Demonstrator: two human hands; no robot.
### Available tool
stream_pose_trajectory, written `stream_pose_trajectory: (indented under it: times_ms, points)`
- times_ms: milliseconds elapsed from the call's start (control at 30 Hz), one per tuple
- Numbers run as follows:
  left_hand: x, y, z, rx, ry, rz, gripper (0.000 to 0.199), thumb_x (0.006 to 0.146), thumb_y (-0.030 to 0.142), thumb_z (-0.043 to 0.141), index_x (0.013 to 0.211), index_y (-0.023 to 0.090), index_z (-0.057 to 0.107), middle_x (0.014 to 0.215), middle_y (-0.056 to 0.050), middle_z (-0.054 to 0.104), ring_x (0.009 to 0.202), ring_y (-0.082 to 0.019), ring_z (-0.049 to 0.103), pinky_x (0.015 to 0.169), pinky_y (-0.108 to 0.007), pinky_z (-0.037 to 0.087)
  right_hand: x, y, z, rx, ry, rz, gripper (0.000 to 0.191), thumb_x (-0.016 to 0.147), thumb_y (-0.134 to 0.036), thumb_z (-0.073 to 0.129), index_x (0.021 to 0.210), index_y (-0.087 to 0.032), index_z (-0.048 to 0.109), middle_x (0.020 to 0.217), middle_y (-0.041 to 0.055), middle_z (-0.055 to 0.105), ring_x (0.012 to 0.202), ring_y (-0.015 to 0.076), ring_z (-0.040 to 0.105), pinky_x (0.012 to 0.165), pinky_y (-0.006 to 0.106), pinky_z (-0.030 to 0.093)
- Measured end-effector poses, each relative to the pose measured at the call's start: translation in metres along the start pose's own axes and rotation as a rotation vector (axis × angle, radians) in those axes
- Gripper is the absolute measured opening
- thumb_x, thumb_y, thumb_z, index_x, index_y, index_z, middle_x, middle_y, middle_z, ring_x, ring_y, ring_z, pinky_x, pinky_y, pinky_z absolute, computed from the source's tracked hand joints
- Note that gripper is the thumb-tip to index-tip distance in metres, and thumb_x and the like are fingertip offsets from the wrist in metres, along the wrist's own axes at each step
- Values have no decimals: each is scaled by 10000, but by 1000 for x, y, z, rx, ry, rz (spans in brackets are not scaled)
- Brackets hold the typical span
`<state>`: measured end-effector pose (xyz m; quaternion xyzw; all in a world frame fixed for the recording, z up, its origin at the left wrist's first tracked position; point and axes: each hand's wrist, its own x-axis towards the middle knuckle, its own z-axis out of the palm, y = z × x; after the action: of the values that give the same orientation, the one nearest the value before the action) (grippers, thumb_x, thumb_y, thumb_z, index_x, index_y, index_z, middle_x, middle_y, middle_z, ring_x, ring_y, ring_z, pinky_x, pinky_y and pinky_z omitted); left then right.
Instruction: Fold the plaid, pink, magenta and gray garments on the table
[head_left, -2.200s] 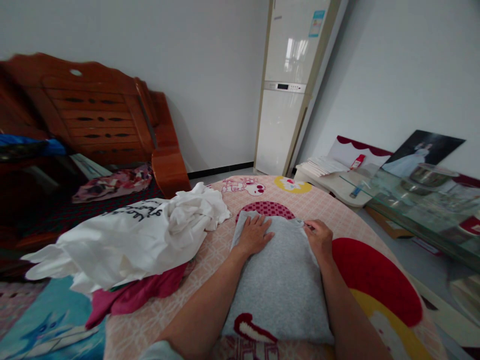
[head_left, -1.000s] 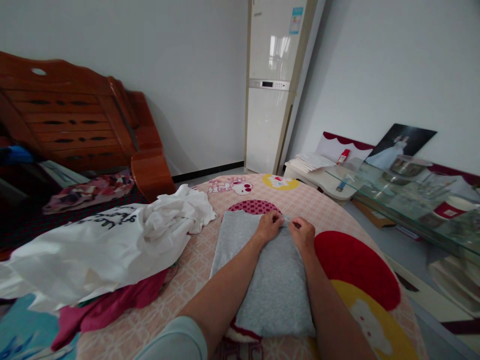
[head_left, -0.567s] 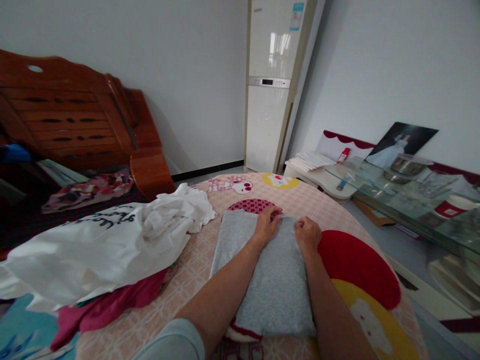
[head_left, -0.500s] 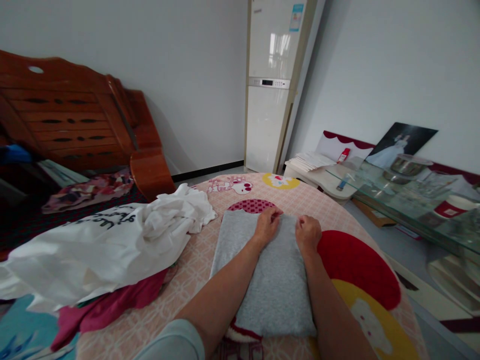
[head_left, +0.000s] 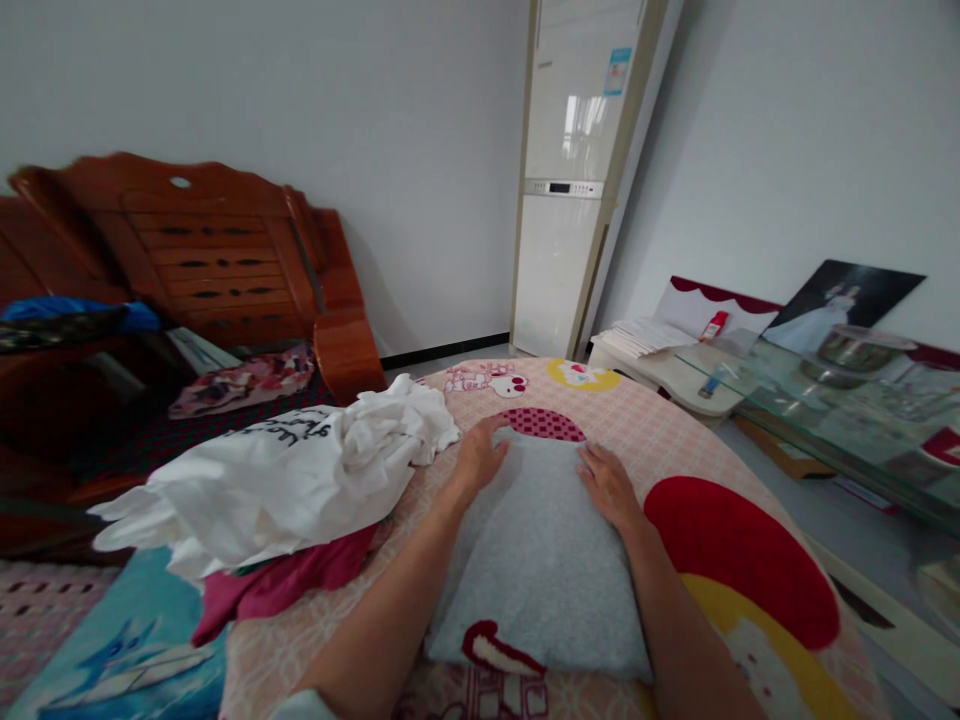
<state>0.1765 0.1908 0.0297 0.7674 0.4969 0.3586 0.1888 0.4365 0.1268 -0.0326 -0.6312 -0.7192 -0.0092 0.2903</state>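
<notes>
A grey garment [head_left: 551, 560], folded into a flat rectangle, lies on the patterned tablecloth [head_left: 679, 420] in front of me. At its far left corner rests my left hand [head_left: 480, 462], thumb and fingers apart, against the edge of the cloth. My right hand [head_left: 610, 486] lies on the far right corner with its fingers stretched out over the fabric. A dark red and cream patch [head_left: 501, 648] shows at the garment's near edge. Left of it sits a crumpled white shirt [head_left: 292, 490] with black lettering, on top of a dark pink cloth [head_left: 292, 578].
A wooden sofa [head_left: 225, 250] with clothes on its seat stands at the left. Behind the table is a tall white air conditioner [head_left: 559, 260]. A glass shelf [head_left: 817, 425] with bowls and a low white cabinet [head_left: 645, 365] are at the right.
My left hand has moved left from the middle of the far edge to the corner. Both hands have loosened from a pinch. The red-and-cream patch now shows more. The view has shifted left.
</notes>
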Motion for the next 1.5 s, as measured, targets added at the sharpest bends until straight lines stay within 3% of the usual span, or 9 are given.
stream_pose_trajectory:
  times_ms: [133,267,367,533,633,767,1000,1267,1500]
  points:
    - [-7,-37,-20,-15,74,-269,234,809,232,604,1014,150,682,971,-87,724,859,-200,667,802,-309,505,3,7,-10,196,162,140,418,858,-343,453,1130,-148,704,1214,139,671,1152,267,596,1035,428,436]
    - [-4,-50,-19,-79,-6,-284,165,752,316,638,797,166,691,789,-42,715,729,-191,640,687,-278,460,1,19,-34,279,377,536,423,807,-413,482,961,-123,747,902,123,751,855,262,682,791,341,525]
    - [2,-52,-15,-166,49,-291,189,703,343,651,756,164,679,719,-18,684,675,-175,608,632,-255,422,-2,25,-46,346,325,667,397,776,-449,521,819,-124,744,618,61,693,623,225,645,616,292,490]
    - [5,-54,-12,-268,1,-277,288,719,425,592,684,150,671,625,13,613,615,-145,540,559,-228,354,2,19,-53,116,75,623,372,784,-499,535,655,-188,695,563,22,645,607,192,608,567,259,402]
    - [5,-52,-15,-259,-90,-292,291,691,419,600,602,146,645,548,34,551,567,-128,488,535,-221,319,5,9,-56,-97,-68,620,385,796,-543,543,706,-210,714,712,52,695,694,198,620,566,260,369]
    - [5,-49,-17,-296,-121,-323,254,670,385,603,632,142,667,551,36,561,593,-138,503,529,-214,312,7,3,-59,-155,-194,618,399,814,-565,539,759,-217,725,781,63,707,740,201,634,561,262,348]
    - [3,-53,-6,-498,-153,-366,347,676,390,594,853,121,722,754,-17,686,650,-162,580,562,-230,394,5,6,-56,-121,-104,616,312,808,-486,571,808,-226,743,818,46,729,752,188,646,554,252,349]
    - [3,-47,-2,-611,-139,-398,301,680,330,598,852,117,723,688,-1,669,596,-138,549,522,-213,381,5,19,-54,30,58,547,281,730,-431,558,684,-202,713,643,21,678,652,189,615,549,251,374]
    - [6,-43,-1,-324,-105,-304,212,717,230,568,827,146,729,754,-17,704,702,-188,612,620,-246,430,4,8,-54,-142,-68,611,223,775,-371,564,737,-215,717,733,35,701,703,186,622,541,249,336]
